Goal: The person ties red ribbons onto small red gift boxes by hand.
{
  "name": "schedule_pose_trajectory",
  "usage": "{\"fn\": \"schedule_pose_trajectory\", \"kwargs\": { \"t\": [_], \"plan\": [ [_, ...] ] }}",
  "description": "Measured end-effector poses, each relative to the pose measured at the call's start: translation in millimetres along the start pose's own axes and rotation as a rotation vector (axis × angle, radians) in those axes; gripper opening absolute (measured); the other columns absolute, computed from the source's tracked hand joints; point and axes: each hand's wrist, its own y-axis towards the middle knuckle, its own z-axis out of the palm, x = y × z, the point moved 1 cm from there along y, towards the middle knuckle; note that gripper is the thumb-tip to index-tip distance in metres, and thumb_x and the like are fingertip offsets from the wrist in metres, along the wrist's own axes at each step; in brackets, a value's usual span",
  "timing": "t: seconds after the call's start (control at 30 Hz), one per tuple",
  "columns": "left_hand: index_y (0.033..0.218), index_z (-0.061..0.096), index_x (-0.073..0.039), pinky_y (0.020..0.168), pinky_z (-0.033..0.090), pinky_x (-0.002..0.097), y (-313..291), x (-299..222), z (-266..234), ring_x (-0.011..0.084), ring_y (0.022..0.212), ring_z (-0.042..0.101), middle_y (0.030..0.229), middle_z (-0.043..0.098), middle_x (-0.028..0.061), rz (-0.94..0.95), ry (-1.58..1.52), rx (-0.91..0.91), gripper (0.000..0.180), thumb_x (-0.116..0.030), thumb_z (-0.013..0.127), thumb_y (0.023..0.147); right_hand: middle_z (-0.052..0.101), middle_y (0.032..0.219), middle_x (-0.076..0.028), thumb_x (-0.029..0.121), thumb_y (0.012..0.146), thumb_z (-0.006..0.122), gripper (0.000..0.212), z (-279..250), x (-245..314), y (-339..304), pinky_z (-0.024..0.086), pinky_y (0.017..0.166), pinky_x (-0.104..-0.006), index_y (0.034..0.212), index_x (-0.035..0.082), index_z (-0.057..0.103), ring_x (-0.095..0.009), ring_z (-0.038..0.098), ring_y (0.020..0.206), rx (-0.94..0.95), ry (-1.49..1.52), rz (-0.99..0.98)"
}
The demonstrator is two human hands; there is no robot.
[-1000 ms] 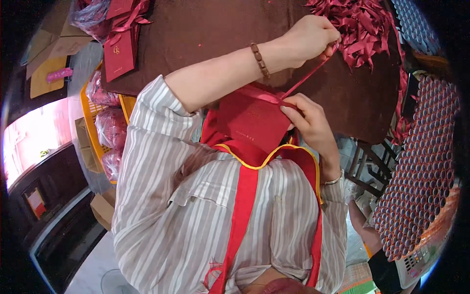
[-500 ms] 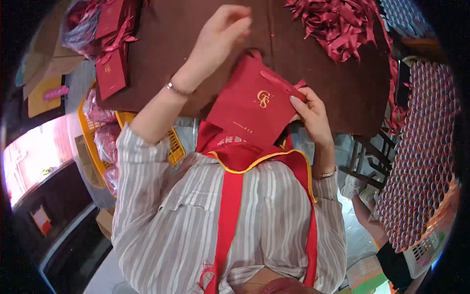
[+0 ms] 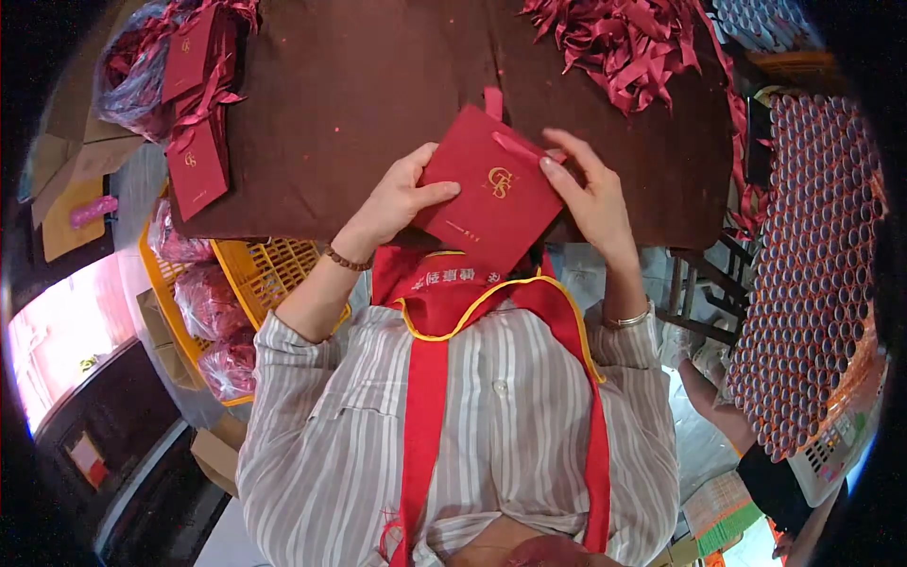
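A flat dark-red paper gift bag (image 3: 468, 203) with a gold emblem is held tilted between my hands, over the table's near edge. My left hand (image 3: 397, 197) grips its left side, thumb on the front face and fingers hidden behind. My right hand (image 3: 588, 194) pinches the upper right edge, its thumb beside a ribbon handle (image 3: 517, 148) and its forefinger raised. Another loop of red ribbon (image 3: 493, 102) sticks up behind the bag's top corner.
The brown-covered table (image 3: 378, 85) bears a heap of red ribbons (image 3: 628, 47) at far right and several red bags (image 3: 198, 170) at far left. Yellow crates (image 3: 269, 269) with plastic-wrapped red bundles (image 3: 210, 300) stand lower left. A rack of small oval pieces (image 3: 817, 274) rises at right.
My left hand has come down from above the bag and taken hold of its left side. The bag has shifted slightly, with my right hand still at its right edge.
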Motion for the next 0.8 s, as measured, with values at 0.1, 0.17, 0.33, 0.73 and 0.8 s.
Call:
{"fn": "schedule_pose_trajectory", "kwargs": {
  "t": [0.1, 0.17, 0.33, 0.73, 0.8],
  "plan": [
    [0.116, 0.048, 0.001, 0.088, 0.042, 0.0264, -0.3, -0.2, 2.8, 0.0101, 0.099, 0.053, 0.108, 0.057, 0.0044, 0.025, -0.047, -0.060, 0.037, -0.007, 0.061, 0.083, 0.062, 0.092, -0.003, 0.016, 0.091, 0.050, 0.024, -0.2, 1.0, 2.5, 0.042, 0.078, -0.0223, 0.109, 0.001, 0.056, -0.008, 0.054, 0.087, -0.002, -0.153, 0.007],
    [0.116, 0.048, 0.001, 0.087, 0.043, 0.0262, -1.8, 0.0, 4.5, 0.0101, 0.098, 0.053, 0.108, 0.057, 0.0043, 0.028, -0.044, -0.064, 0.037, -0.006, 0.060, 0.083, 0.062, 0.091, -0.003, 0.016, 0.091, 0.049, 0.023, -5.0, -4.1, 3.4, 0.042, 0.079, -0.0212, 0.103, -0.001, 0.059, -0.007, 0.053, 0.086, -0.032, -0.065, 0.077],
    [0.120, 0.045, 0.001, 0.089, 0.043, 0.0281, -5.4, 7.5, -2.1, 0.0124, 0.101, 0.053, 0.114, 0.056, 0.0069, 0.026, -0.021, -0.045, 0.040, -0.006, 0.060, 0.083, 0.062, 0.090, -0.005, 0.017, 0.091, 0.048, 0.023, -15.4, 4.4, 8.4, 0.042, 0.076, -0.0212, 0.100, -0.001, 0.059, -0.007, 0.054, 0.085, 0.065, -0.183, 0.083],
    [0.115, 0.049, 0.000, 0.086, 0.044, 0.0269, -9.2, 9.7, -6.0, 0.0106, 0.096, 0.055, 0.107, 0.058, 0.0051, -0.049, -0.233, -0.109, 0.035, -0.003, 0.059, 0.082, 0.065, 0.092, -0.010, 0.008, 0.079, 0.060, 0.012, -21.9, 18.2, 15.7, 0.048, 0.076, -0.0329, 0.090, 0.002, 0.063, -0.026, 0.062, 0.090, 0.109, -0.699, -0.561],
    [0.115, 0.048, 0.000, 0.087, 0.044, 0.0273, -9.3, 9.3, -6.6, 0.0112, 0.097, 0.055, 0.108, 0.058, 0.0053, -0.035, -0.246, -0.083, 0.035, -0.003, 0.059, 0.082, 0.065, 0.092, -0.010, 0.007, 0.079, 0.061, 0.012, -22.0, 17.9, 13.8, 0.049, 0.075, -0.0328, 0.089, 0.002, 0.063, -0.026, 0.062, 0.089, 0.098, -0.693, -0.592]
  ]
}}
